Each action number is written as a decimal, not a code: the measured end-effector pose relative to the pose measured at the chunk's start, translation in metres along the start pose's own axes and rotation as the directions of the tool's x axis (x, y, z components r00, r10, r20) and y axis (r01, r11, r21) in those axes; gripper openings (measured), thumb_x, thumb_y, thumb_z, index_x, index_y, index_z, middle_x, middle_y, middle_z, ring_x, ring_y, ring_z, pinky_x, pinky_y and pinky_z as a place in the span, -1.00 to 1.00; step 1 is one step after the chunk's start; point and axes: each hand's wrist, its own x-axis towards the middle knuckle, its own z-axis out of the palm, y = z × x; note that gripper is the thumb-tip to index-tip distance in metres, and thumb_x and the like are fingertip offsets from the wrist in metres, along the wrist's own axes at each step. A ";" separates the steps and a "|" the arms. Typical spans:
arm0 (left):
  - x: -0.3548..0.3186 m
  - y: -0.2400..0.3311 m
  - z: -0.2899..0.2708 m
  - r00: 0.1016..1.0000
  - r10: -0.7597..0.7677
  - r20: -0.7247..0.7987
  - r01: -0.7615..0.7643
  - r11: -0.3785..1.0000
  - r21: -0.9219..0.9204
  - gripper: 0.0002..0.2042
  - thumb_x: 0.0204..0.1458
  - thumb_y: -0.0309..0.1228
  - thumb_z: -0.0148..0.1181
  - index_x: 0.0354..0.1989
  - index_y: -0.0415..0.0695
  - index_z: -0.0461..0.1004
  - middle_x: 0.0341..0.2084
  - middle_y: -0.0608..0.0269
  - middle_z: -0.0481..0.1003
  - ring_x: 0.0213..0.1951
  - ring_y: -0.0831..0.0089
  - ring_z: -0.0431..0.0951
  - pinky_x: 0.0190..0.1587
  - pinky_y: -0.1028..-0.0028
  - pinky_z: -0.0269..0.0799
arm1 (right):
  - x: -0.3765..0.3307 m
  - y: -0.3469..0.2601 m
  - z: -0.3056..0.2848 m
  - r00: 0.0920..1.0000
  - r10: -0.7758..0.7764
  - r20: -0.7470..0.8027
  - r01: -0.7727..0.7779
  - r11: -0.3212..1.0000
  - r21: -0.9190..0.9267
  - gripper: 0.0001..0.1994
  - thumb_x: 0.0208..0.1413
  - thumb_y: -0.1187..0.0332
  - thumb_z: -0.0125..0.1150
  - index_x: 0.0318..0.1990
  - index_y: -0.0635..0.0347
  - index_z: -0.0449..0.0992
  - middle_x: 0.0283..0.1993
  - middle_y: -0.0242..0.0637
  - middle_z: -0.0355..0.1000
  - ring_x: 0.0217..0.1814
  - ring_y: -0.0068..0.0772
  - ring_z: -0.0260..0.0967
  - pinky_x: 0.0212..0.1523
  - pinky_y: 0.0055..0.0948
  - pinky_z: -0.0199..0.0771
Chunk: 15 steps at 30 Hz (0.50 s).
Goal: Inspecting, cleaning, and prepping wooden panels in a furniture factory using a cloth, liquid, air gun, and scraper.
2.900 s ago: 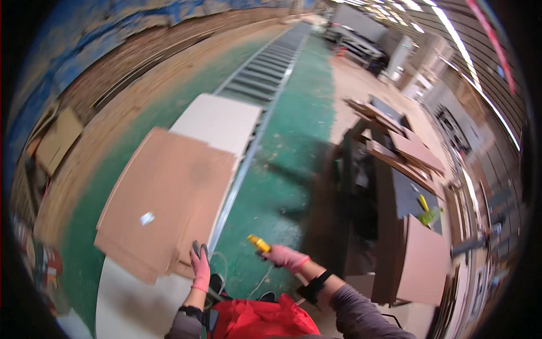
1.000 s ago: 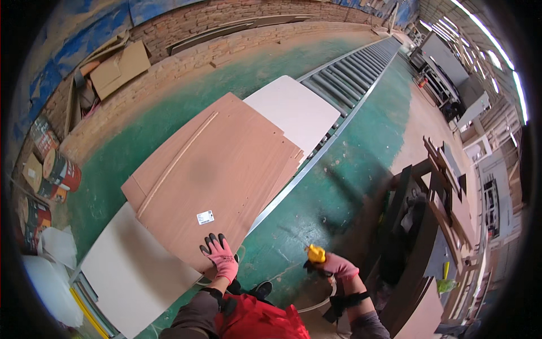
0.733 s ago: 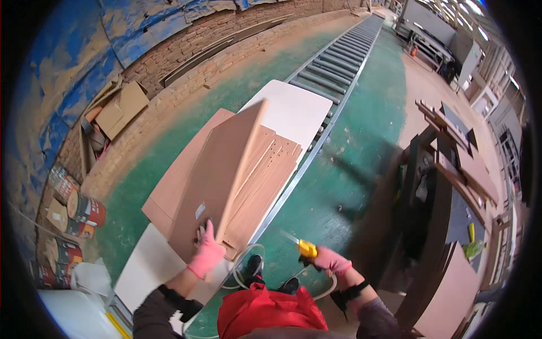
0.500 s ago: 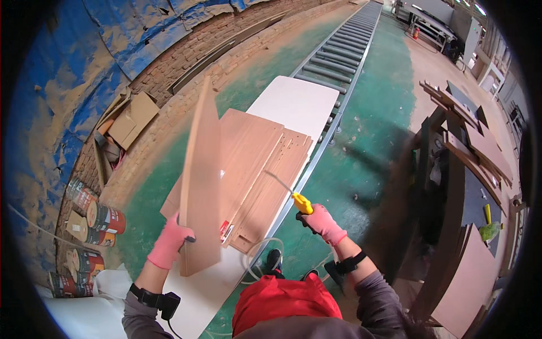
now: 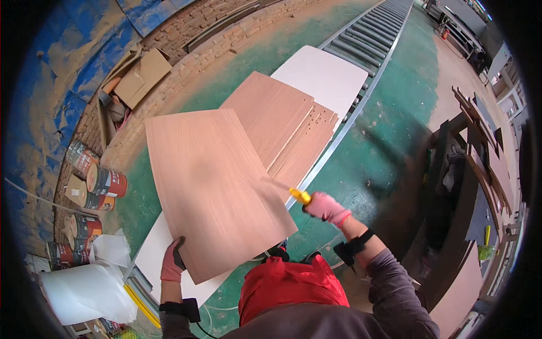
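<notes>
- Wood panel: likely stiff, heavyish; grip by edges.
- Left hand, seven o'clock: fingers clasp its edge.
- Right hand, three o'clock: fingers wrap yellow tool.

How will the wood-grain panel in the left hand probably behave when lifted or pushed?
The wood-grain panel is likely stiff, since it shows no clear sag. It may twist or tip when lifted, because the left hand grips it along one edge, near a corner. Its face looks smooth, so it might be somewhat slippery.
</notes>
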 end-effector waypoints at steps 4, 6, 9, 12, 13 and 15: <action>0.032 -0.050 -0.019 0.963 0.268 0.035 -0.269 0.941 0.205 -0.47 0.22 0.00 -0.22 0.08 -0.24 0.29 -0.10 0.15 0.45 -0.11 0.34 0.48 -0.09 0.41 0.44 | -0.026 -0.010 0.033 0.981 -0.151 0.121 0.151 0.988 0.005 -0.58 -0.04 0.07 0.09 -0.35 0.35 0.51 -0.45 0.03 0.47 -0.37 -0.02 0.46 -0.29 -0.18 0.44; 0.045 -0.062 -0.027 0.981 0.193 -0.031 -0.192 0.981 0.031 -0.48 0.22 -0.01 -0.21 0.10 -0.22 0.27 -0.10 0.14 0.45 -0.11 0.35 0.48 -0.09 0.42 0.44 | -0.024 -0.001 0.030 0.978 0.002 0.210 -0.047 0.976 0.214 -0.45 0.03 -0.08 0.04 -0.26 0.38 0.48 -0.45 0.05 0.47 -0.31 0.01 0.47 -0.26 -0.16 0.45; 0.050 -0.069 -0.041 0.989 0.143 -0.047 -0.142 0.990 0.011 -0.49 0.21 -0.03 -0.17 0.13 -0.21 0.23 -0.10 0.14 0.45 -0.11 0.33 0.47 -0.08 0.41 0.43 | 0.001 0.025 0.018 0.938 0.346 0.024 -0.345 0.924 0.164 -0.41 0.04 -0.15 0.04 -0.43 0.36 0.51 -0.58 -0.10 0.45 -0.55 -0.20 0.46 -0.44 -0.30 0.45; 0.048 -0.065 -0.041 0.909 0.388 0.152 -0.394 0.681 0.617 -0.44 0.15 -0.06 -0.06 0.17 -0.24 0.17 -0.06 0.12 0.43 -0.06 0.22 0.44 -0.02 0.35 0.38 | 0.030 0.044 0.027 0.903 0.429 0.019 -0.418 0.866 0.275 -0.44 0.04 -0.16 0.04 -0.46 0.29 0.54 -0.60 -0.19 0.46 -0.58 -0.24 0.46 -0.47 -0.30 0.45; 0.045 -0.060 -0.034 0.827 0.489 0.276 -0.419 0.211 0.883 -0.41 0.11 -0.07 0.00 0.19 -0.25 0.14 -0.04 0.09 0.42 -0.03 0.18 0.43 0.01 0.32 0.35 | 0.039 0.048 0.031 0.875 0.483 -0.017 -0.451 0.829 0.331 -0.44 0.03 -0.16 0.04 -0.45 0.27 0.55 -0.60 -0.21 0.46 -0.57 -0.25 0.47 -0.47 -0.30 0.45; 0.053 -0.053 0.002 0.902 0.223 0.370 -0.209 0.975 -0.078 -0.49 0.25 -0.07 -0.31 0.22 -0.18 0.11 0.17 0.15 0.23 0.10 0.23 0.33 0.07 0.32 0.34 | 0.062 0.047 0.044 0.865 0.492 -0.098 -0.450 0.847 0.285 -0.51 0.01 -0.15 0.04 -0.33 0.13 0.57 -0.35 -0.19 0.52 -0.31 -0.25 0.50 -0.33 -0.22 0.46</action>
